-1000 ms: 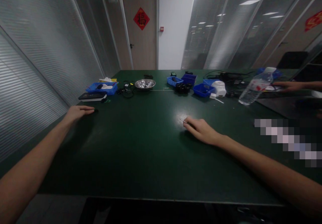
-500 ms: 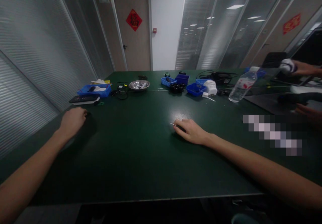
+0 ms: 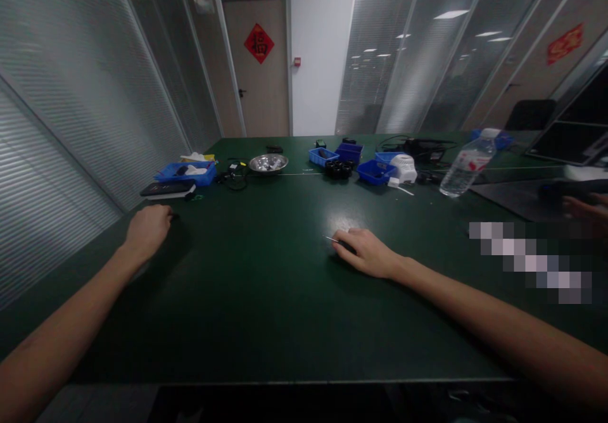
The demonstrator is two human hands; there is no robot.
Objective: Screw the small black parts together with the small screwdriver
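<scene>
My left hand (image 3: 149, 228) is closed just above the green table (image 3: 256, 296), at the left. A small dark thing shows at its fingertips, too little of it to name. Around the middle right, my right hand (image 3: 365, 252) rests low over the tabletop with its fingers curled round a thin metal-tipped tool (image 3: 331, 239). Only the slim bright tip sticks out to the left; the rest lies hidden in the palm. Beyond my left hand is a dark flat case (image 3: 167, 188). A pixelated patch covers something right of my right hand.
Farther back stand a blue tray (image 3: 202, 175), a metal bowl (image 3: 268, 164), small blue bins (image 3: 376, 173) and a white device (image 3: 404, 168). A water bottle (image 3: 468, 164) tilts at the right. Another person's hand (image 3: 586, 208) is at the right edge, by a grey mat (image 3: 508, 196).
The view has shifted slightly, so everything sits a little lower and farther right. The other person's upper hand with a white item has left the view. Both my hands keep their poses.
</scene>
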